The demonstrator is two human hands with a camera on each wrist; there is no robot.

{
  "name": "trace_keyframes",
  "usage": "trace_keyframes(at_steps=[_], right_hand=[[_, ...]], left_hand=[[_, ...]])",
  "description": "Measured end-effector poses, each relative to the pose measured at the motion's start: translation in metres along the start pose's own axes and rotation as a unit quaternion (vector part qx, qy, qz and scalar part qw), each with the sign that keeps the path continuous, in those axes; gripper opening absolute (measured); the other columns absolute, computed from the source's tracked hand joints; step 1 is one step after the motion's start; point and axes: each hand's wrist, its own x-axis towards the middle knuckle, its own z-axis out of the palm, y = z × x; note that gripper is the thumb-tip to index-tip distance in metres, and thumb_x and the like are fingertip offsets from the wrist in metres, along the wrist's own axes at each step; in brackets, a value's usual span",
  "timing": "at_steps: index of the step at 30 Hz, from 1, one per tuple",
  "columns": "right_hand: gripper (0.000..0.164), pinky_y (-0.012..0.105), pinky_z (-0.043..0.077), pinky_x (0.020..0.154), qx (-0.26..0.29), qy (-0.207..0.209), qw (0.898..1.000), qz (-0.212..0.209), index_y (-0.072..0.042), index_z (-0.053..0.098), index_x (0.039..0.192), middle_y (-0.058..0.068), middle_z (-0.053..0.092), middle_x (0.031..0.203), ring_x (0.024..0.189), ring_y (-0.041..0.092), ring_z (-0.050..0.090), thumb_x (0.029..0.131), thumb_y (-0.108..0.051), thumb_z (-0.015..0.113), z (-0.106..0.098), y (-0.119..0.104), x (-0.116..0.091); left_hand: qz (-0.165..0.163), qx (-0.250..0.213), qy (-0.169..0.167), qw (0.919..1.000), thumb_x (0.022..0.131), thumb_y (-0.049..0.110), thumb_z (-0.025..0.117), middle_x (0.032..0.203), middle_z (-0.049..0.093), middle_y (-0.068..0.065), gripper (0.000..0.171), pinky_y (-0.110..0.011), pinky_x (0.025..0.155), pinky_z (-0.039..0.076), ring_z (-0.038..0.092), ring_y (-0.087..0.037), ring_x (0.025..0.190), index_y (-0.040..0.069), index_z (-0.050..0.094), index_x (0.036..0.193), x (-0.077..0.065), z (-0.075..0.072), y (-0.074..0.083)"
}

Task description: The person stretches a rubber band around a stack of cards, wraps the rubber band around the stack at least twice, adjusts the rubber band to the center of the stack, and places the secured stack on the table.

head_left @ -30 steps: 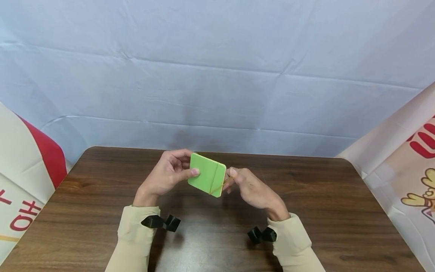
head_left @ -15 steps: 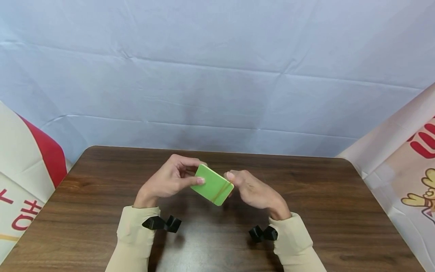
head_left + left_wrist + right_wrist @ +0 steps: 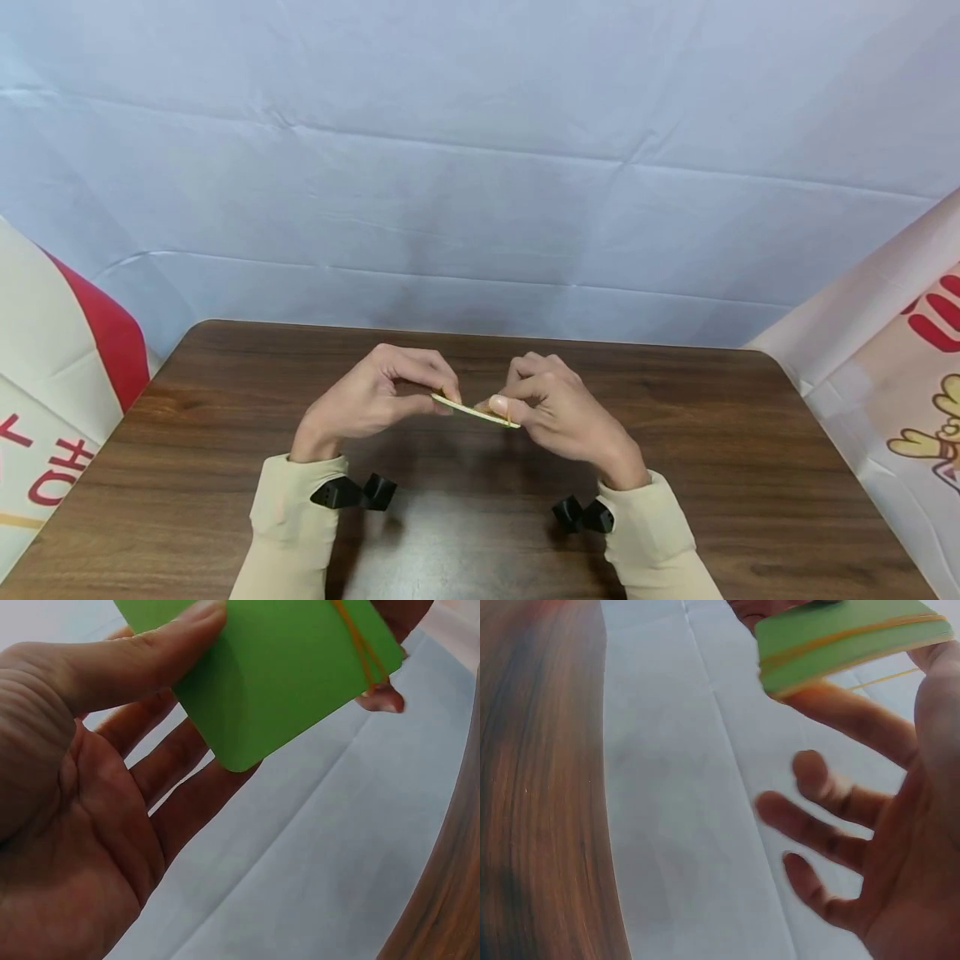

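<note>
A thin green card-like piece with rounded corners (image 3: pixel 277 697) is held above the table, seen nearly edge-on and slightly bowed in the head view. My left hand (image 3: pixel 360 400) pinches its left end, thumb on one face and fingers behind. A yellow rubber band (image 3: pixel 855 631) crosses the other end in more than one strand. There my right hand (image 3: pixel 558 408) has thumb and index finger at the band and the card's edge. One strand stands off from the card near them in the right wrist view. The remaining right fingers are apart from the card. Exactly where the thumb meets the band is unclear.
Beneath both hands lies a dark brown wooden table (image 3: pixel 262 517). A pale blue-white cloth (image 3: pixel 480 167) hangs behind it. Printed cloths flank the table at left (image 3: pixel 60 333) and right (image 3: pixel 892 350). Black devices (image 3: pixel 352 492) sit at the wrists.
The green piece has tipped from showing its broad face to lying nearly edge-on. My right hand has turned, its thumb now over the banded end. My left hand has kept its pinch.
</note>
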Motion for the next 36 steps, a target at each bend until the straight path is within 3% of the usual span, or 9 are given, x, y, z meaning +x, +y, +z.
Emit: trace_keyframes(at_steps=[2, 6, 17, 24, 36], right_hand=[[0.026, 0.035, 0.037, 0.079, -0.019, 0.016, 1.000, -0.009, -0.029, 0.082, 0.085, -0.019, 0.047, 0.079, 0.077, 0.007, 0.043, 0.101, -0.039, 0.064, -0.0004, 0.0004, -0.0001], [0.027, 0.036, 0.038, 0.078, -0.043, 0.039, 0.997, -0.041, -0.027, 0.083, 0.100, -0.017, 0.048, 0.080, 0.077, 0.006, 0.041, 0.101, -0.044, 0.063, -0.0001, 0.0029, 0.0006], [0.033, 0.038, 0.040, 0.079, -0.086, 0.049, 0.994, -0.055, -0.025, 0.080, 0.113, -0.015, 0.056, 0.085, 0.084, 0.008, 0.047, 0.101, -0.048, 0.060, -0.0019, 0.0052, -0.0004], [0.027, 0.042, 0.042, 0.083, -0.098, 0.042, 0.993, -0.045, -0.024, 0.077, 0.121, -0.012, 0.060, 0.090, 0.089, 0.010, 0.049, 0.100, -0.038, 0.066, -0.0038, 0.0044, -0.0005], [0.026, 0.043, 0.042, 0.084, -0.101, 0.048, 0.993, -0.046, -0.023, 0.077, 0.121, -0.010, 0.061, 0.093, 0.091, 0.012, 0.051, 0.098, -0.031, 0.069, -0.0051, 0.0051, -0.0010]], left_hand=[[0.004, 0.002, -0.005, 1.0000, 0.088, -0.007, 0.075, 0.099, 0.071, -0.005, 0.019, -0.036, 0.082, 0.055, 0.065, -0.025, 0.092, 0.010, 0.079, 0.096, -0.0005, -0.0006, 0.0003], [0.009, 0.009, -0.010, 0.9999, 0.089, -0.011, 0.071, 0.101, 0.071, -0.006, 0.021, -0.036, 0.082, 0.056, 0.065, -0.026, 0.094, 0.007, 0.079, 0.098, -0.0014, -0.0015, 0.0004], [0.024, 0.029, 0.001, 0.9993, 0.089, -0.010, 0.071, 0.103, 0.069, -0.007, 0.019, -0.035, 0.082, 0.057, 0.064, -0.024, 0.096, 0.005, 0.079, 0.098, -0.0018, -0.0022, 0.0010], [0.045, 0.034, 0.022, 0.9982, 0.087, -0.013, 0.072, 0.101, 0.070, -0.007, 0.021, -0.035, 0.081, 0.058, 0.064, -0.024, 0.096, 0.004, 0.079, 0.097, -0.0008, -0.0022, 0.0013], [0.053, 0.045, 0.033, 0.9970, 0.086, -0.014, 0.072, 0.101, 0.071, -0.007, 0.021, -0.035, 0.082, 0.058, 0.065, -0.024, 0.096, 0.003, 0.079, 0.096, 0.0002, -0.0005, 0.0028]])
